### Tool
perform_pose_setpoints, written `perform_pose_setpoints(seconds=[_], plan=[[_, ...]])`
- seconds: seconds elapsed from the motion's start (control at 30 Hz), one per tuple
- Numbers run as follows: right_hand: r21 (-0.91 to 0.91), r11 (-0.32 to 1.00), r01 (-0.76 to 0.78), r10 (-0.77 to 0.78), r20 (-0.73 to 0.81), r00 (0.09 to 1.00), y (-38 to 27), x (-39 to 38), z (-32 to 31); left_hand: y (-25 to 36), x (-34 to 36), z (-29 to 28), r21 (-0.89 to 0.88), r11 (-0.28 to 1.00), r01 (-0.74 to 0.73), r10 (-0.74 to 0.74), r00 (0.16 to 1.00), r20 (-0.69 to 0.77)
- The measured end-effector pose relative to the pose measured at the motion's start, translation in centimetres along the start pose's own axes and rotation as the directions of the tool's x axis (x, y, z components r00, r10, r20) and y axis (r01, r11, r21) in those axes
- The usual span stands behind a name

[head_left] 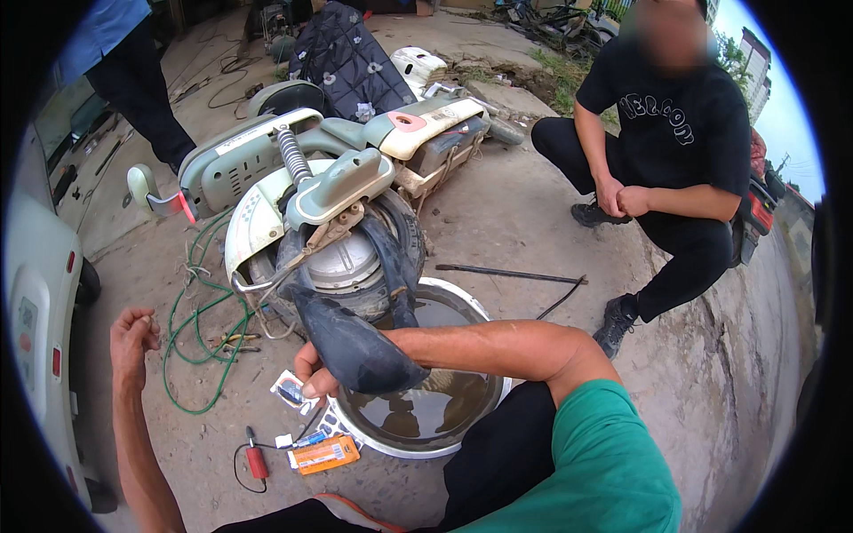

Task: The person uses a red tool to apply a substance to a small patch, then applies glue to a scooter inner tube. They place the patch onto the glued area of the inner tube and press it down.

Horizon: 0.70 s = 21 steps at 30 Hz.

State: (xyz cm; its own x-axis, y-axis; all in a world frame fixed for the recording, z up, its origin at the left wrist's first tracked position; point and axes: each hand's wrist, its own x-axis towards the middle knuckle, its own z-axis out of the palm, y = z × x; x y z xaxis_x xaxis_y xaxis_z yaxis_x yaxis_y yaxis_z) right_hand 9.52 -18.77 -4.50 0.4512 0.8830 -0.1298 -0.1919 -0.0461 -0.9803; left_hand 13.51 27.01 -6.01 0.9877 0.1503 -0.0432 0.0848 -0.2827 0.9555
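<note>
My left hand (133, 346) is raised off to the left, its fingers curled in toward the thumb. Whatever may be between them is hidden. A black rubber inner tube (351, 342) hangs slack from the wheel of a scooter lying on its side, partly covering my right forearm and wrist. From beneath the tube's left edge, my right hand (318, 375) comes out with thumb and fingers closed at a small white-and-orange patch packet (290, 391) with a dark patch. Under the tube stands a round basin (402, 453) of murky water. The scooter wheel (342, 262) is beyond it.
Near the basin lie an orange box (324, 454), a blue tube (311, 439) and a red-handled tool (257, 462). A green hose (191, 355) coils at left; a metal bar (511, 273) lies right. One person (675, 133) crouches there; another (133, 80) stands far left.
</note>
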Motion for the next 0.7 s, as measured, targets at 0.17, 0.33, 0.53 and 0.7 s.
perform_pose_setpoints(seconds=[0.17, 0.33, 0.53, 0.7], plan=[[0.08, 0.996, 0.035, -0.029, -0.081, 0.996, -0.8, 1.7, -0.1, 11.1, 5.6, 1.2, -0.35, 0.868, -0.353, 0.323, 0.936, -0.141], [0.072, 0.997, 0.027, -0.012, -0.203, 0.979, -4.0, 2.9, -0.9, 11.1, 2.4, 5.5, -0.249, 0.914, -0.321, 0.333, 0.943, 0.01], [0.071, 0.997, -0.004, 0.016, -0.181, 0.983, -2.1, 0.5, -0.8, 8.5, 2.4, 7.2, -0.245, 0.948, -0.203, 0.229, 0.97, 0.082], [0.113, 0.994, 0.015, 0.008, -0.196, 0.981, -2.5, -0.5, -1.6, 9.9, 1.0, 9.2, -0.211, 0.951, -0.226, 0.259, 0.955, 0.144]])
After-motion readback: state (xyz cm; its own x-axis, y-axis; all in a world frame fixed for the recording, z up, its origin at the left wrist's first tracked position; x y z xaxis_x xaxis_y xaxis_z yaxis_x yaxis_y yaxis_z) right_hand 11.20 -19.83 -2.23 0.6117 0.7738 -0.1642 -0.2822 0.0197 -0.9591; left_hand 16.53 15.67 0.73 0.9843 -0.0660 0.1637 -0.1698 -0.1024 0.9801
